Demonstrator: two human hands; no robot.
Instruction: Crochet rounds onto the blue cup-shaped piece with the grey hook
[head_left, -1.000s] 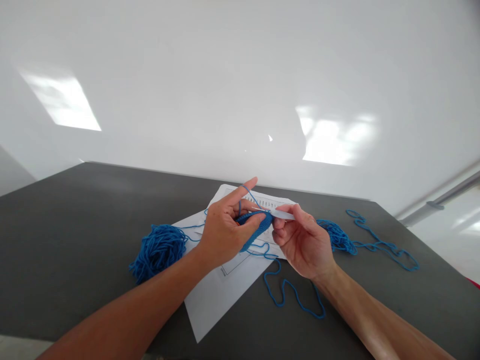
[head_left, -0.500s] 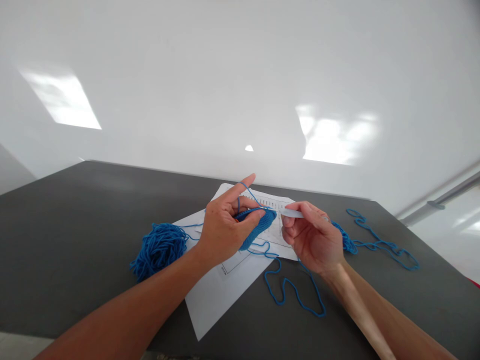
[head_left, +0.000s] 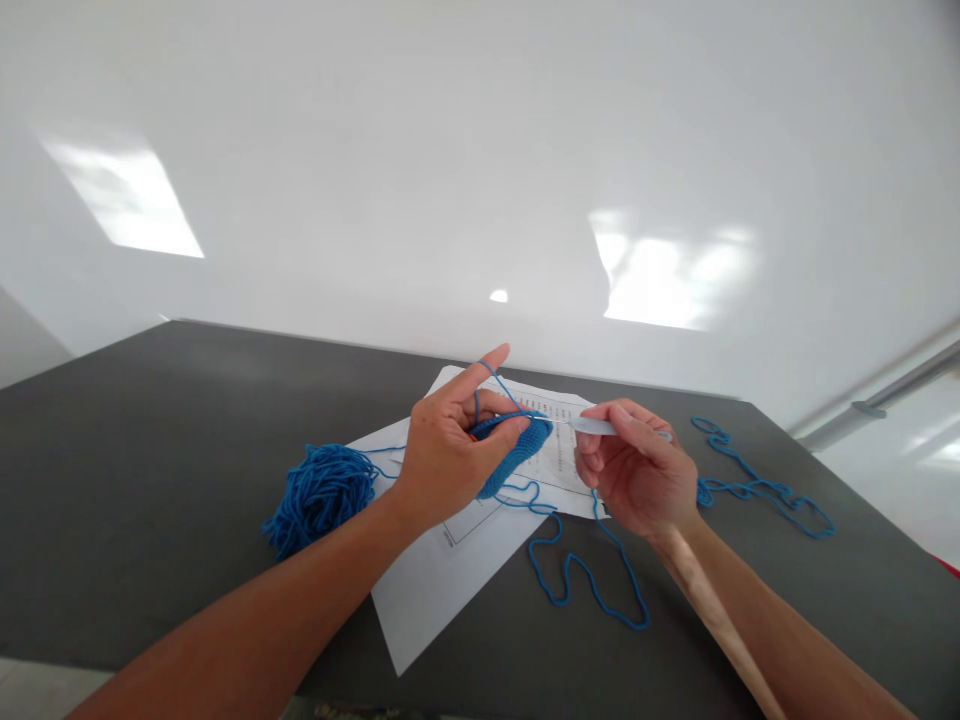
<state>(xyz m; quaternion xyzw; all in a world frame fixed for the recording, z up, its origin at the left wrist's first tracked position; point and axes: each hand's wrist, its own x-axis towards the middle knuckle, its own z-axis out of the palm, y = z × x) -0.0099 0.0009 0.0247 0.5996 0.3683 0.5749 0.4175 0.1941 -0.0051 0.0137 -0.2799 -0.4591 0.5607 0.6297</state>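
Observation:
My left hand pinches a piece of blue crochet work between thumb and fingers. Its index finger points up and away, with a strand of blue yarn looped over it and running down to the work's top edge. A speck of orange shows at the work's left side. My right hand grips the pale handle of a crochet hook. The hook's thin shaft reaches left to the upper edge of the work; its tip is too small to make out.
Printed paper sheets lie under the hands on the dark grey table. A bundle of blue yarn sits at the left. Loose yarn curls in front, and more yarn trails at the right. A white wall rises behind.
My right hand has moved slightly to the right with the crochet hook, showing more of its shaft. My left hand and the crochet work stay nearly in place.

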